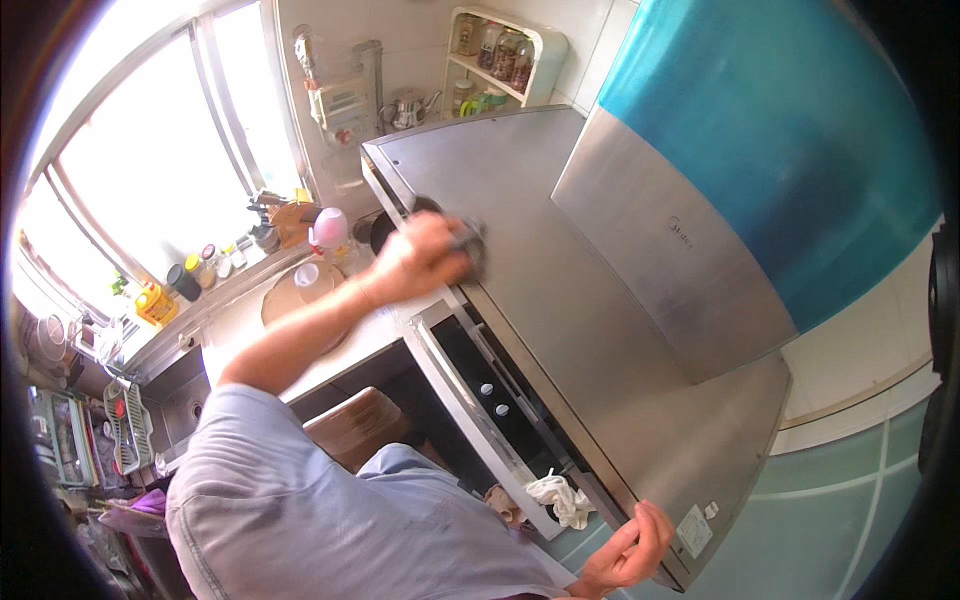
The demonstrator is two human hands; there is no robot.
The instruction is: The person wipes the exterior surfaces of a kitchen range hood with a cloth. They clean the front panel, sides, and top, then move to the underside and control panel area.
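Observation:
My left hand (424,255) is closed around a dark grey cloth or pad (472,244), blurred by motion. It presses at the front edge of a stainless steel range hood (540,247), toward the hood's window-side end. At the opposite end of that edge is my right hand (630,547), its fingers loosely bent and nothing visible in them. Whether it touches the metal I cannot tell. Beside it, a white label (694,531) with print is stuck on the hood's top. The hood's chimney cover (675,225) is steel below and glossy blue above, with the Midea mark.
Below the hood lies a black gas cooktop (491,394) with two pale knobs; a crumpled white cloth (561,499) hangs nearby. A pink-and-white bottle (330,227) and a knife block (292,221) stand near the window. A jar shelf (525,96) hangs behind. The sink (180,397) is left.

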